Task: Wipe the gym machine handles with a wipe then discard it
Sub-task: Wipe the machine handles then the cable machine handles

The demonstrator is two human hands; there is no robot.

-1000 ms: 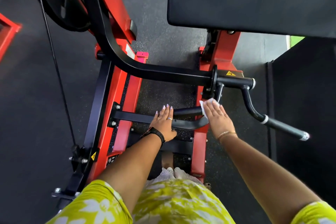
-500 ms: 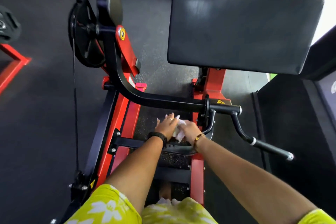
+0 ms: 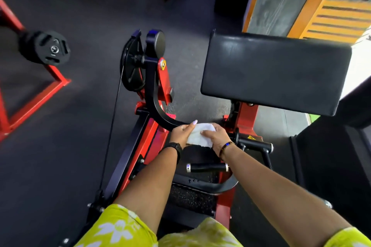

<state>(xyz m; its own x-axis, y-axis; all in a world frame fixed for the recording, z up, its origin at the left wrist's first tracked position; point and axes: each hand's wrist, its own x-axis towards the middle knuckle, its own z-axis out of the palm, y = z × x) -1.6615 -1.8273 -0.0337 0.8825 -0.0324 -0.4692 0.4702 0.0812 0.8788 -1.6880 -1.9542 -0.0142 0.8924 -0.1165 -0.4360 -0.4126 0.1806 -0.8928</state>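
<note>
A white wipe [image 3: 200, 134] is held between both hands above the red and black gym machine. My left hand [image 3: 181, 133] grips its left edge, fingers pointing up. My right hand [image 3: 216, 136] lies over its right side, fingers closed on it. Below the hands a short black handle [image 3: 206, 167] with silver end caps sticks out to the left, free of both hands. A second black handle stub [image 3: 256, 144] points right, just beyond my right wrist. The curved black lever arm [image 3: 154, 104] runs up from under my left hand to the weight plate.
A large black pad [image 3: 275, 72] overhangs the machine at upper right. A loaded weight plate [image 3: 132, 66] sits on the lever's far end. Another red frame [image 3: 36, 96] with a black plate [image 3: 48, 49] stands at left. Dark rubber floor lies between them.
Both hands have lifted off the lower handle and come together holding the wipe, which is now spread between them. The view has tilted up, showing more of the gym.
</note>
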